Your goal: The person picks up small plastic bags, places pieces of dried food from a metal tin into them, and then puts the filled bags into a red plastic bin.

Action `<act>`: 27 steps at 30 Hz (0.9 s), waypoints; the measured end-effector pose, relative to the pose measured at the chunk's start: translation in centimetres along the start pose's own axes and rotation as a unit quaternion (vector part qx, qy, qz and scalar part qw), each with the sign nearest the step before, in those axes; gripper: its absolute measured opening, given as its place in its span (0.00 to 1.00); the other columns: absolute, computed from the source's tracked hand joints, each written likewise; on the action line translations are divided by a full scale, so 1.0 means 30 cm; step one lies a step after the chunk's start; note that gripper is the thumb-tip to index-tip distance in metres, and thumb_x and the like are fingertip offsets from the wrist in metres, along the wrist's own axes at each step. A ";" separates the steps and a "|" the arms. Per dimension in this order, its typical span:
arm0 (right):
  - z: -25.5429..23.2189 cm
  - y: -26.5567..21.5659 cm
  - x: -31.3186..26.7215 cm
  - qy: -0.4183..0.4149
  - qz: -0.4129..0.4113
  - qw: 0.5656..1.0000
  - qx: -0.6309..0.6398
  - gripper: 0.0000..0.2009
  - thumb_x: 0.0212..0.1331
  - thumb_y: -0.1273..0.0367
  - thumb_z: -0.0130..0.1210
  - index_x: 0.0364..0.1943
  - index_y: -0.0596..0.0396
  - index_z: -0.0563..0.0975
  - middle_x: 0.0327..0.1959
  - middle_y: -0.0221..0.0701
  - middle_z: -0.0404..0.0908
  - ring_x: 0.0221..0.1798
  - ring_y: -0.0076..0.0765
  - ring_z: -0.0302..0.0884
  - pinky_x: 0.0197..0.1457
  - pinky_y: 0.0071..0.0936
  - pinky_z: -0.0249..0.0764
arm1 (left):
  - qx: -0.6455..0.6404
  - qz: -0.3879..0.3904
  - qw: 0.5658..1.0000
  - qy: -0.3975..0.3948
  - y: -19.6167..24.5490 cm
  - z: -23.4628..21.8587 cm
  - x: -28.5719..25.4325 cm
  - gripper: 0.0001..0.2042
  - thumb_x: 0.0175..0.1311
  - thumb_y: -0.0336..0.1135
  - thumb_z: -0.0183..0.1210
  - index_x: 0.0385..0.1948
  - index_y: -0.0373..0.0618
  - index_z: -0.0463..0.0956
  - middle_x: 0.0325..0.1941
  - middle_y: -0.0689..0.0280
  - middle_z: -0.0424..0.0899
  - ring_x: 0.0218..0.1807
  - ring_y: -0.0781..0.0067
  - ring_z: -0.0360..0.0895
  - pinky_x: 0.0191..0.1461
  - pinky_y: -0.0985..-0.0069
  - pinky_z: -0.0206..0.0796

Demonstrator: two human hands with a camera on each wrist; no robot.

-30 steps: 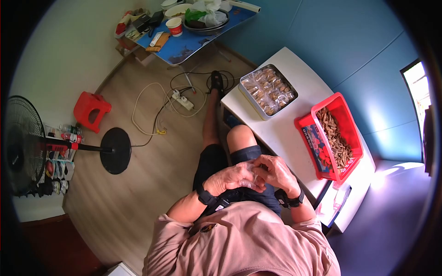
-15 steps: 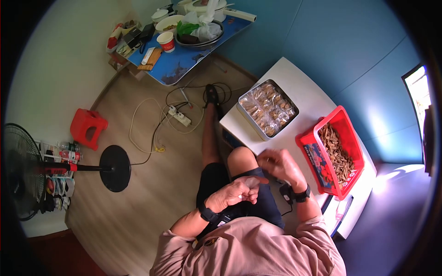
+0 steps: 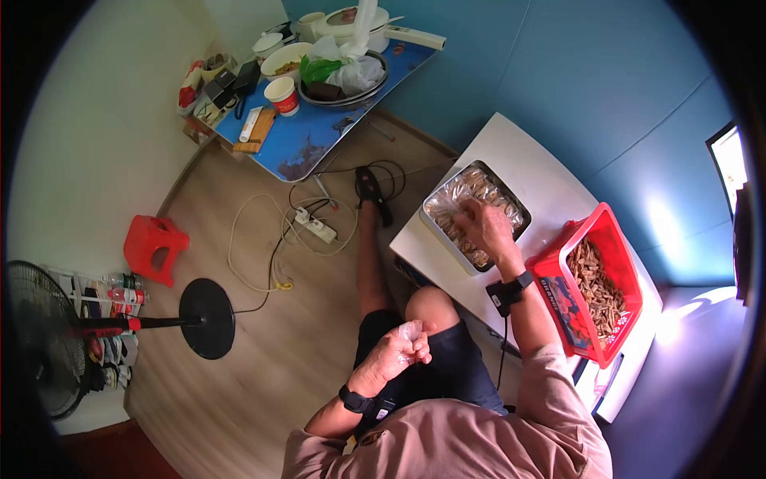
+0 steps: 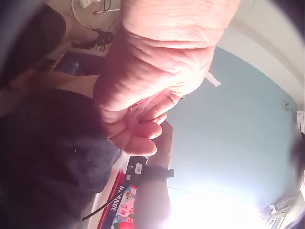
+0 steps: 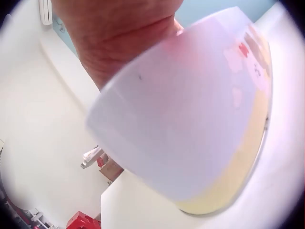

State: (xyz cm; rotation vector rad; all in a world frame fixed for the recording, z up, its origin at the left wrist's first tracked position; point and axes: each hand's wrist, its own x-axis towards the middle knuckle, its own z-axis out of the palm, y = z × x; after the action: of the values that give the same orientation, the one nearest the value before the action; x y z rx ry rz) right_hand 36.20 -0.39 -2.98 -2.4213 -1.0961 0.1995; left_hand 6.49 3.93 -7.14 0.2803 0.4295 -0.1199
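Both hands are busy in different places. Stretched out over the white tabletop (image 3: 550, 191), the right hand (image 3: 483, 226) reaches into the metal tin (image 3: 440, 229) of wrapped snacks, its fingers bent down among the clear packets; whether they have closed on one cannot be told from the head view, and the right wrist view is filled by a blurred pale shape right in front of the lens. Down by the lap, the left hand (image 3: 396, 351) rests over the thigh with its fingers curled round a small clear plastic wrapper (image 3: 410, 330), and the left wrist view shows the fingertips pinched together on something thin and glossy. Just beside the tin, on the same tabletop, stands a red basket (image 3: 564, 307) holding brown sticks. Farther off, a blue table (image 3: 307, 144) carries bowls and a cup, and a red stool (image 3: 153, 242) and a fan (image 3: 48, 343) stand on the wooden floor (image 3: 263, 351).
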 end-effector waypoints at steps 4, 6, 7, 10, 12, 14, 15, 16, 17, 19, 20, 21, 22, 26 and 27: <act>-0.007 -0.021 0.016 -0.008 0.013 0.998 0.062 0.11 0.53 0.64 0.59 0.35 0.55 0.80 0.30 0.44 0.82 0.35 0.54 0.80 0.40 0.44 0.74 | 0.004 -0.003 1.000 0.004 0.001 -0.002 0.000 0.21 0.46 0.21 0.49 0.46 0.36 0.74 0.23 0.69 0.71 0.30 0.73 0.72 0.41 0.70 0.69; -0.002 -0.024 0.015 0.028 0.011 0.991 0.132 0.08 0.52 0.67 0.59 0.31 0.57 0.79 0.28 0.43 0.82 0.33 0.51 0.80 0.38 0.41 0.74 | 0.009 -0.002 1.000 0.002 -0.002 -0.009 0.004 0.21 0.46 0.21 0.49 0.46 0.36 0.74 0.23 0.69 0.71 0.30 0.73 0.72 0.42 0.70 0.69; -0.003 -0.024 0.015 0.029 0.010 0.991 0.132 0.08 0.52 0.67 0.59 0.31 0.57 0.79 0.28 0.43 0.82 0.33 0.51 0.80 0.38 0.41 0.74 | 0.014 -0.002 1.000 -0.001 -0.002 -0.011 0.007 0.21 0.45 0.21 0.49 0.46 0.36 0.74 0.23 0.68 0.71 0.30 0.73 0.73 0.42 0.70 0.69; -0.014 -0.020 0.002 0.051 0.007 0.980 0.190 0.06 0.52 0.69 0.57 0.30 0.58 0.79 0.27 0.41 0.81 0.31 0.47 0.80 0.36 0.36 0.74 | 0.029 -0.001 1.000 0.012 0.002 -0.005 0.007 0.21 0.45 0.21 0.49 0.46 0.36 0.74 0.23 0.68 0.71 0.29 0.72 0.72 0.41 0.70 0.69; -0.025 -0.014 -0.010 0.026 0.025 0.971 0.238 0.07 0.52 0.69 0.57 0.30 0.59 0.78 0.24 0.39 0.81 0.26 0.38 0.80 0.32 0.33 0.73 | 0.056 0.017 0.998 0.012 0.000 -0.004 0.006 0.21 0.46 0.22 0.48 0.46 0.35 0.73 0.24 0.67 0.72 0.28 0.73 0.72 0.40 0.72 0.69; -0.041 -0.004 -0.034 0.013 0.028 0.956 0.293 0.07 0.53 0.70 0.56 0.30 0.60 0.78 0.23 0.37 0.81 0.24 0.33 0.79 0.31 0.31 0.73 | 0.083 0.037 0.996 0.011 0.005 0.005 0.001 0.21 0.46 0.23 0.48 0.47 0.35 0.73 0.24 0.67 0.73 0.27 0.74 0.71 0.39 0.75 0.68; -0.057 -0.015 -0.051 -0.004 0.031 0.937 0.347 0.06 0.53 0.70 0.56 0.30 0.61 0.78 0.21 0.35 0.80 0.23 0.29 0.78 0.29 0.28 0.72 | 0.119 0.079 0.989 0.035 0.018 0.027 -0.011 0.20 0.49 0.24 0.49 0.47 0.35 0.73 0.25 0.66 0.75 0.27 0.74 0.72 0.38 0.77 0.68; -0.083 -0.025 -0.081 -0.026 0.035 0.918 0.394 0.04 0.57 0.74 0.57 0.32 0.61 0.76 0.23 0.28 0.78 0.25 0.21 0.77 0.29 0.19 0.72 | 0.153 0.120 0.979 0.059 0.030 0.050 -0.025 0.18 0.51 0.25 0.50 0.47 0.35 0.73 0.26 0.65 0.76 0.27 0.75 0.73 0.37 0.78 0.68; -0.110 -0.040 -0.114 -0.024 0.033 0.918 0.393 0.04 0.57 0.74 0.57 0.32 0.61 0.76 0.23 0.28 0.78 0.25 0.21 0.77 0.29 0.19 0.72 | 0.155 0.156 0.972 0.081 0.040 0.078 -0.039 0.16 0.56 0.26 0.54 0.48 0.36 0.73 0.27 0.64 0.78 0.27 0.77 0.74 0.35 0.81 0.68; -0.165 -0.076 -0.188 -0.054 0.046 0.882 0.466 0.05 0.55 0.73 0.57 0.30 0.62 0.77 0.24 0.30 0.80 0.24 0.21 0.77 0.28 0.20 0.72 | 0.208 0.216 0.948 0.107 0.064 0.122 -0.057 0.15 0.58 0.27 0.58 0.48 0.37 0.73 0.28 0.64 0.79 0.27 0.78 0.74 0.35 0.82 0.68; -0.188 -0.116 -0.234 -0.033 0.027 0.878 0.477 0.04 0.54 0.76 0.58 0.29 0.63 0.76 0.26 0.31 0.81 0.25 0.20 0.76 0.29 0.20 0.73 | 0.208 0.239 0.943 0.104 0.069 0.132 -0.060 0.14 0.59 0.28 0.61 0.46 0.37 0.74 0.28 0.65 0.79 0.26 0.79 0.74 0.34 0.82 0.68; -0.181 -0.136 -0.281 -0.031 0.013 0.869 0.494 0.02 0.54 0.78 0.58 0.29 0.63 0.76 0.27 0.31 0.81 0.25 0.20 0.76 0.29 0.20 0.73 | 0.213 0.246 0.939 0.116 0.076 0.167 -0.070 0.14 0.59 0.30 0.62 0.46 0.36 0.74 0.28 0.65 0.79 0.26 0.79 0.74 0.34 0.82 0.68; -0.175 -0.165 -0.332 -0.031 0.017 0.877 0.478 0.02 0.54 0.79 0.58 0.28 0.63 0.77 0.26 0.30 0.81 0.25 0.20 0.77 0.29 0.21 0.73 | 0.225 0.252 0.933 0.126 0.078 0.200 -0.076 0.14 0.59 0.32 0.64 0.44 0.37 0.75 0.28 0.66 0.79 0.26 0.79 0.74 0.33 0.82 0.68; -0.135 -0.265 -0.527 0.005 -0.092 0.943 0.321 0.03 0.50 0.79 0.58 0.25 0.58 0.77 0.23 0.35 0.80 0.25 0.28 0.80 0.28 0.26 0.74 | 0.255 0.266 0.923 0.112 0.021 0.266 -0.078 0.13 0.57 0.37 0.68 0.37 0.40 0.78 0.28 0.69 0.79 0.27 0.80 0.73 0.32 0.83 0.67; -0.114 -0.274 -0.565 0.019 -0.146 0.946 0.288 0.04 0.49 0.79 0.59 0.25 0.56 0.77 0.24 0.37 0.80 0.25 0.38 0.81 0.27 0.30 0.75 | 0.256 0.241 0.928 0.126 0.001 0.284 -0.087 0.12 0.57 0.41 0.68 0.32 0.42 0.78 0.28 0.71 0.78 0.27 0.82 0.73 0.31 0.84 0.66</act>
State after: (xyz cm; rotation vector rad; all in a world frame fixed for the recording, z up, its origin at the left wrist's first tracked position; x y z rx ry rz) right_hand 20.41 -9.48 2.92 -1.7212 -1.1679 0.3216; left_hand 7.50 1.62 1.42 0.9151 0.5681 0.2979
